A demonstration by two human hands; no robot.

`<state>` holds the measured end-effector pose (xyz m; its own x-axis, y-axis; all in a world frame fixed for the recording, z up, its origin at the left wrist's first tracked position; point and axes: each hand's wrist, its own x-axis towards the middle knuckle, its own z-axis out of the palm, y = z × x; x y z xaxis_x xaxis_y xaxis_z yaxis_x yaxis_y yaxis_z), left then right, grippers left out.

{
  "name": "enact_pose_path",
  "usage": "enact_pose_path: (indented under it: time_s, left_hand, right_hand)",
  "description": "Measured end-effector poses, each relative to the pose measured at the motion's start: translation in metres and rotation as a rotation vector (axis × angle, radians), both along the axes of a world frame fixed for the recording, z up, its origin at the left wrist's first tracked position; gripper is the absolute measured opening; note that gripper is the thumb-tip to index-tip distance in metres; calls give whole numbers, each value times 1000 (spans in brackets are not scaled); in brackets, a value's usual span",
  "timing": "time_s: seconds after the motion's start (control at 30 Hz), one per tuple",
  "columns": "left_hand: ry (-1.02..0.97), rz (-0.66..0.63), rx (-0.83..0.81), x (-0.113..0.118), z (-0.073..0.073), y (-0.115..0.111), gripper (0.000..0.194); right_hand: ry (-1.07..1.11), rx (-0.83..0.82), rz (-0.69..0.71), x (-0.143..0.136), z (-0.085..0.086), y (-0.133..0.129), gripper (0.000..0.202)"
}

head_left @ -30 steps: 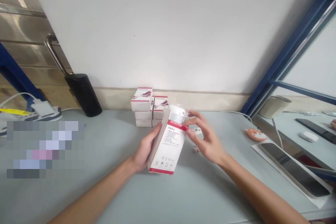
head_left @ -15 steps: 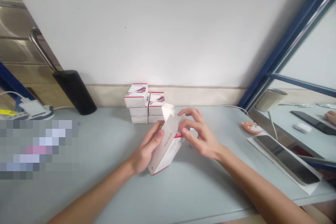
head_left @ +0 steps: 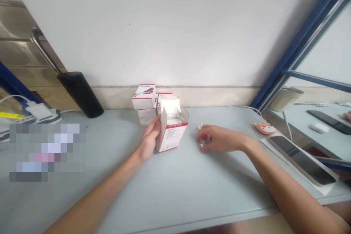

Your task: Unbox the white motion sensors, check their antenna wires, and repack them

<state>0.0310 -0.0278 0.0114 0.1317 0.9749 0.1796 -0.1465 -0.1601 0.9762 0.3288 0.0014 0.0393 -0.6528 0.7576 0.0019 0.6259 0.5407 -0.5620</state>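
Note:
My left hand [head_left: 149,140] is closed around the left side of a white and red carton [head_left: 173,137] printed "DETECTOR". The carton stands upright on the table with its top flaps up, and something whitish and clear shows inside. To its right, my right hand [head_left: 216,138] is low at the tabletop with curled fingers. A small white piece [head_left: 202,145] sits between its thumb and fingertips. Another small white piece [head_left: 199,127] lies by the knuckles, partly hidden. What these pieces are is too small to tell.
Several similar cartons [head_left: 144,97] are stacked against the wall behind. A black cylinder [head_left: 80,93] and a power strip [head_left: 33,115] stand at left. At right lie an orange animal-faced case [head_left: 265,128] and a phone [head_left: 301,159] on a white sheet. A blue frame [head_left: 298,40] rises there.
My right hand has left the carton's top and moved down to the small white pieces on the table. The carton has been turned and set more upright in my left hand.

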Motion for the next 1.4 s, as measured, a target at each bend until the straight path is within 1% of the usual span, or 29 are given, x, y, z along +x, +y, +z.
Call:
enact_pose_path:
  time_s: [0.03,0.1,0.17,0.2,0.23,0.3,0.37,0.43,0.5,0.57,0.63,0.73,0.9,1.0,1.07,1.13,1.23,1.3,1.33,1.4]
  left_hand:
    - [10,-2,4,-1,-1,1,53]
    - [32,6,10,-1,-2,1,53]
    - [44,58,28,0,1,-2,52]
    - [43,91,63,1,3,-5,52]
    - [40,115,120,2,5,-8,52]
    - [45,98,278,5,9,-15,59]
    - [111,29,435,8,9,-20,74]
    - [229,5,585,12,4,-21,89]
    - [339,62,756,15,-3,-19,97]
    - [394,138,892,16,-10,-15,100]
    - [412,170,944,16,-15,-12,99]
    - [442,177,924,14,-17,-11,89]
    - [517,141,824,14,-8,-17,58]
    - [521,107,704,16,-5,-22,33]
    - [495,93,609,17,-5,-24,24]
    - [449,91,542,17,-6,-24,26]
    - [388,126,497,14,-8,-23,39]
    - [359,136,461,12,-11,-23,46]
    - [346,125,442,11,-12,-22,48]
    - [332,86,428,10,-15,-22,49]
  right_hand:
    - [-8,10,-22,-2,-3,0,8]
    - [-12,37,-75,-7,-4,1,9]
    - [46,97,-122,-12,1,0,12]
    - [112,147,-142,-14,5,-2,14]
    - [196,207,-157,-17,10,-4,16]
    - [381,334,-182,-23,22,-14,20]
    - [546,441,-222,-32,34,-28,19]
    - [647,514,-248,-43,45,-43,13]
    - [605,571,-197,-54,53,-57,6]
    - [479,633,-95,-63,58,-65,4]
    - [362,710,-12,-68,58,-67,7]
    - [248,783,6,-69,53,-63,11]
    - [174,755,-38,-67,45,-55,14]
    - [156,745,-97,-69,48,-51,17]
    - [133,679,-106,-70,52,-47,23]
    - [126,572,-79,-72,55,-43,26]
    - [195,462,-70,-76,52,-37,21]
    - [296,394,-124,-80,47,-33,14]
    - [351,345,-161,-81,45,-31,15]
    - [443,199,-217,-83,42,-28,27]
